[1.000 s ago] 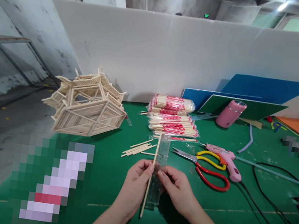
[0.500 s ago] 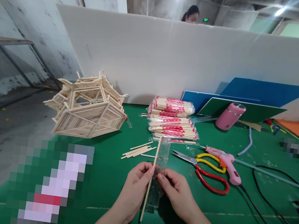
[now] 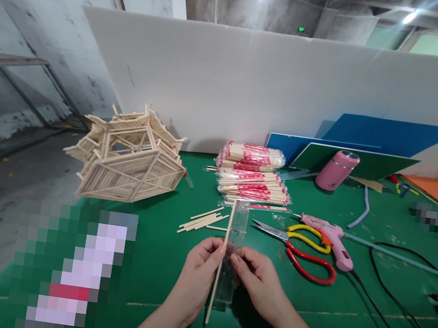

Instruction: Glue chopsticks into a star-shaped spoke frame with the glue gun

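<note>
The left hand (image 3: 197, 275) pinches a long thin wooden stick (image 3: 220, 264) right beside a clear plastic ruler (image 3: 237, 226), which the right hand (image 3: 257, 283) pinches. Both are held just over the green surface (image 3: 157, 253), near loose sticks (image 3: 203, 220) and red-and-yellow scissors (image 3: 304, 252).

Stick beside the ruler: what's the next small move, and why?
Probably steady the stick flush against the clear ruler to read its length: left hand pinches the stick, right hand holds the ruler, their far ends look about level, and the stick's near end runs past the ruler.
</note>
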Demonstrator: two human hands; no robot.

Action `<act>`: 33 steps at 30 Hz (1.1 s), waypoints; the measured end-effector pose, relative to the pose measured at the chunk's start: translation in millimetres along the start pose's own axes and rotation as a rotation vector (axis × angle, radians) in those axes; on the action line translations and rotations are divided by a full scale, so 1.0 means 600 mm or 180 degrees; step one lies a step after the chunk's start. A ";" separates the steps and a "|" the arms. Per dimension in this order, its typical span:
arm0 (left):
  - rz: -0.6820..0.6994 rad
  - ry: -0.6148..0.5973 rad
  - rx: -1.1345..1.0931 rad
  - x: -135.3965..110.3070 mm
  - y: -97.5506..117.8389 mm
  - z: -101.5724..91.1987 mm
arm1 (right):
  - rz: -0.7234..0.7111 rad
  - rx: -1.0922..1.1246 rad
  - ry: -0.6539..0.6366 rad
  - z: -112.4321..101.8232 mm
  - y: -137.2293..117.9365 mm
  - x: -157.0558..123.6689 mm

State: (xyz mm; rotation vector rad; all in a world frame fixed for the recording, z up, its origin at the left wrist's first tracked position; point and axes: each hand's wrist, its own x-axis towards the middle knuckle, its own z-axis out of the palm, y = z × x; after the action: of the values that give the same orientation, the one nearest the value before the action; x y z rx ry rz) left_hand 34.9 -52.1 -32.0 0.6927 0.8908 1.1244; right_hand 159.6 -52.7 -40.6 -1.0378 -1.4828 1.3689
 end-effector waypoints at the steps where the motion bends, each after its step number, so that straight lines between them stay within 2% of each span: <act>1: -0.0002 -0.0006 -0.0005 0.000 0.000 0.000 | -0.0005 -0.0002 -0.0002 0.000 0.000 0.000; 33: -0.0066 -0.0056 -0.0152 0.001 0.004 0.002 | 0.0075 0.0027 -0.0023 -0.002 0.007 0.000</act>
State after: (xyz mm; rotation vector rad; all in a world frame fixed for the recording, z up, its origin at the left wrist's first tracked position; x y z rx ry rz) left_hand 35.1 -50.8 -29.2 0.6518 0.8519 1.1163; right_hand 160.8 -51.8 -44.8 -1.0492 -1.4732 1.3957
